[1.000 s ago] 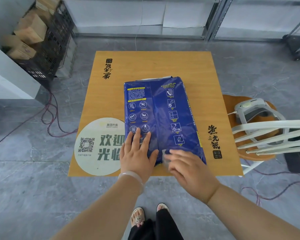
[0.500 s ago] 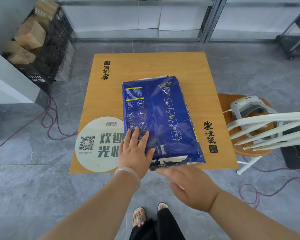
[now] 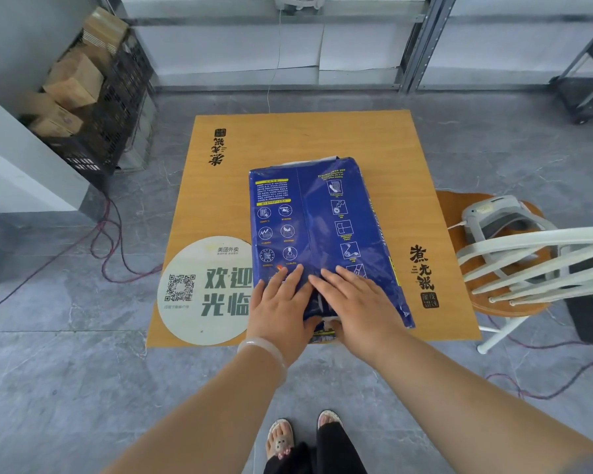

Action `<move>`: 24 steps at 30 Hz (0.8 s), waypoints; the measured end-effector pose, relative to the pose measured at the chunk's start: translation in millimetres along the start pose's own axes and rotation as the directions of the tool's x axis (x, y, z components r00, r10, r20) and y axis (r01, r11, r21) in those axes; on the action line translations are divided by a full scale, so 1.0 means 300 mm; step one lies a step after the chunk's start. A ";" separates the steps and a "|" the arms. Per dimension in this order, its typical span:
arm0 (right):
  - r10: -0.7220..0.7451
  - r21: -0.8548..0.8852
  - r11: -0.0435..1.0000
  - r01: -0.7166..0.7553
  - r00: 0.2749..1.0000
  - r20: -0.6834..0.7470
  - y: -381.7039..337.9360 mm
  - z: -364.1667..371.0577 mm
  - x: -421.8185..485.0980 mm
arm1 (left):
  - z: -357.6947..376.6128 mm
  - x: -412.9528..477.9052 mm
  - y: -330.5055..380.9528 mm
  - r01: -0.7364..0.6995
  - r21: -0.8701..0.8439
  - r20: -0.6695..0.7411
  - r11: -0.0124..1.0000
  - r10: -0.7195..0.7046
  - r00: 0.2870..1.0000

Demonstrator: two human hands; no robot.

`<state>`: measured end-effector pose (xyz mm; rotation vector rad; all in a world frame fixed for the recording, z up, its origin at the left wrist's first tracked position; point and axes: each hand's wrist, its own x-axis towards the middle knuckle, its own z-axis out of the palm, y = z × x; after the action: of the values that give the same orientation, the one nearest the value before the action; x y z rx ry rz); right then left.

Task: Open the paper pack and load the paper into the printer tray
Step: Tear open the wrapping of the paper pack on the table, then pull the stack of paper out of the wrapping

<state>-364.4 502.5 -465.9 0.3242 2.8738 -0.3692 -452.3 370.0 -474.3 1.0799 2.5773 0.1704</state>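
A blue wrapped paper pack [image 3: 326, 213] lies lengthwise on the wooden table [image 3: 322, 138], its near end at the table's front edge. My left hand [image 3: 279, 307] rests flat on the pack's near left part, fingers spread. Beside it, right of the centre seam, my right hand [image 3: 358, 306] lies on top with its thumb hooked over the near end. White shows between the two thumbs where the wrapper's end flap is torn. No printer tray can be identified.
A round white QR-code sticker [image 3: 199, 292] covers the table's near left corner. At the right a white-backed chair [image 3: 528, 265] holds a grey-white device [image 3: 497, 217] with a cable. Black crates with cardboard boxes [image 3: 83, 107] stand at the far left; cables run over the floor.
My right hand has come up from below the pack's near end and now lies on top beside the left hand. The left hand stayed put.
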 end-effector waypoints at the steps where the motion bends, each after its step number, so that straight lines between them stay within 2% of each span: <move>1: 0.004 0.009 1.000 -0.004 1.000 -0.020 0.001 -0.002 -0.001 | -0.005 0.000 -0.002 -0.008 -0.005 0.000 1.000 0.008 1.000; 7: -0.056 0.129 0.989 0.079 0.984 -0.170 0.036 -0.057 -0.027 | -0.038 -0.015 -0.007 -0.056 -0.094 -0.062 0.994 0.050 0.997; 11: -0.093 0.051 0.992 0.113 0.949 -0.302 0.059 -0.120 -0.018 | -0.090 -0.003 0.007 -0.202 -0.168 -0.200 0.965 0.167 0.965; 15: -0.183 -0.056 0.983 0.174 0.920 -0.346 0.083 -0.174 -0.010 | -0.162 0.006 0.002 -0.249 -0.081 -0.228 0.965 0.225 0.947; 17: -0.137 -0.093 0.990 0.110 0.921 -0.365 0.095 -0.194 -0.014 | -0.202 0.005 -0.001 -0.185 -0.065 -0.189 0.981 0.170 0.967; 20: 0.021 -0.131 0.988 -0.083 0.910 -0.415 0.119 -0.222 -0.020 | -0.252 0.020 -0.009 -0.054 -0.024 -0.109 0.998 0.051 0.993; 24: 0.159 -0.234 0.934 -0.271 0.899 -0.408 0.161 -0.236 -0.010 | -0.300 0.043 -0.038 0.021 0.014 -0.117 1.000 -0.019 0.993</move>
<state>-363.4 566.7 -409.1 0.7281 3.1589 0.1750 -500.2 372.9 -396.4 1.0792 2.6962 0.2156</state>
